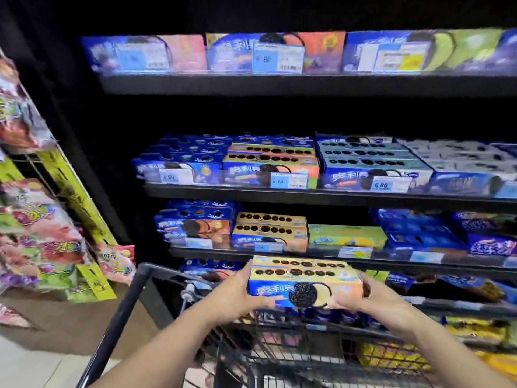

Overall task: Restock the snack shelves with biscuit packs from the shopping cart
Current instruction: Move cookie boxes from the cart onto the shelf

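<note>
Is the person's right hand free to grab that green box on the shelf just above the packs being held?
Probably not yet. The right hand and left hand both grip the orange biscuit packs, so it is occupied. The green box itself sits unblocked at the shelf front.

both hands (pixel 237 294) gripping biscuit packs (pixel 303 281), cart (pixel 134 298)

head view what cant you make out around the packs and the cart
- Shopping cart contents, head view: mostly hidden by the held biscuit packs, left hand and right hand.
- Lower shelf price tags, head view: too blurred to read.
- Hanging snack bags, head view: motion-blurred, cut by the left edge.
</note>
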The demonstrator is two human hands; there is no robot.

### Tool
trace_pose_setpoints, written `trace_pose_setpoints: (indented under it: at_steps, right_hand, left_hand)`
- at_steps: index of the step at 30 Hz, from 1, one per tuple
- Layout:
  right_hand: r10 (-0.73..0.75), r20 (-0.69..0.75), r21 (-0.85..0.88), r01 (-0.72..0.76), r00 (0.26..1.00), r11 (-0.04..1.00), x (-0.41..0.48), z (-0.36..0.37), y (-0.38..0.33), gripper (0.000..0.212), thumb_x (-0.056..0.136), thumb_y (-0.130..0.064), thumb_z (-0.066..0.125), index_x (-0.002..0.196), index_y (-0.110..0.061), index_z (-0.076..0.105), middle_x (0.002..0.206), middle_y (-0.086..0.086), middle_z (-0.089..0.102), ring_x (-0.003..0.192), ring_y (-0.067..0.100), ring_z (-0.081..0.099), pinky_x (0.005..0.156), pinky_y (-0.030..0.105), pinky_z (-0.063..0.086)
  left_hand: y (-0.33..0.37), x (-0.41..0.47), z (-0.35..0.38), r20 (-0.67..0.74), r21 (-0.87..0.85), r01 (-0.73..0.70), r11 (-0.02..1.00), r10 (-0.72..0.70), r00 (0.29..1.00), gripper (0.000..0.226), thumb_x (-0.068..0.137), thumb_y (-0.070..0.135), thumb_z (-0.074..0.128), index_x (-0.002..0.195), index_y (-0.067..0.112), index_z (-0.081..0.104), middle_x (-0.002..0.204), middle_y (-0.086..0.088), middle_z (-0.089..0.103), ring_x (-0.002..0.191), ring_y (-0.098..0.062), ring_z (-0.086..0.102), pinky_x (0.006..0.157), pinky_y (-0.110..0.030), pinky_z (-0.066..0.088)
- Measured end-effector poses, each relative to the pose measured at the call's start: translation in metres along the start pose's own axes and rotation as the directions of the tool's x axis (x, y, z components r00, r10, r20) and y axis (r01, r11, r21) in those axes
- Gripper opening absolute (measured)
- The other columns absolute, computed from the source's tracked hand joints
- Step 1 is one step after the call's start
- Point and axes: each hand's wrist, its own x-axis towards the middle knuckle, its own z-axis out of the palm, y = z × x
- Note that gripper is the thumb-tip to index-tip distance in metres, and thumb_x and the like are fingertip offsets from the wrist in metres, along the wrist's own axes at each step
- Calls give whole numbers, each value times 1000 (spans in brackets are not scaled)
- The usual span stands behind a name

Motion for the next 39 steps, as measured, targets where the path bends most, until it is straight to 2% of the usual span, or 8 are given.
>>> trace_pose_setpoints:
  at_steps: [2,7,13,18,23,30,34,39]
  right_hand:
    - [-59,-25,-48,58,998,997,19,-5,1,101,56,-56,93,143,-39,44,119,-16,72,108,7,69,104,42,50]
    - [-180,-93,-114,169,979,979,68,-20,2,116,52,-67,91,149,-51,29,128,-19,66,118,7,64,109,43,45]
    - [-311,-96,-252,279,946,927,119,-39,-18,91,44,-75,87,121,-35,58,107,-17,75,102,3,70,101,39,51]
    - [-430,-60,-410,370,901,833,146,-42,-45,85,53,-75,79,129,-51,49,110,-37,65,101,-21,58,86,0,39]
    - [-369,-45,-505,297,929,810,164,-36,-42,101,60,-68,78,148,-44,33,129,-20,59,112,4,58,98,23,43]
    - [-317,-107,-561,206,943,802,180,-23,-43,105,68,-60,82,154,-39,27,148,-2,51,133,23,50,113,42,40]
    - [-270,-116,-582,155,956,798,187,-14,-52,105,67,-65,80,154,-41,26,151,1,48,137,27,46,114,45,38]
    - [-286,-183,-683,87,941,725,187,1,-53,103,76,-70,69,157,-40,13,158,6,36,147,30,28,121,44,23]
  left_hand:
    - [-4,13,-3,-44,38,-45,998,47,998,81,69,40,85,118,77,33,109,39,65,98,13,64,80,-7,48]
    - [-3,46,-8,-278,94,-123,988,145,950,80,78,30,83,125,73,34,102,44,63,89,18,61,68,-3,42]
    - [3,83,-20,-439,173,-191,966,249,863,70,80,16,81,129,52,46,111,26,70,101,12,63,81,-7,44]
    - [0,111,-19,-579,158,26,987,71,812,31,86,26,79,101,32,52,92,17,66,84,2,62,65,-18,44]
    - [-1,126,-7,-641,164,172,971,-27,767,35,93,30,71,80,29,39,83,9,53,71,-2,51,51,-16,30]
    - [10,128,-5,-699,243,203,949,26,714,17,99,18,59,109,7,51,107,-3,43,94,-19,49,77,-19,31]
    - [-5,115,6,-728,439,131,889,266,632,34,98,15,62,129,10,50,139,-14,38,131,-30,36,109,-37,34]
    - [-28,106,16,-694,476,77,876,320,645,29,94,14,64,122,14,57,120,-4,46,112,-20,37,99,-40,41]
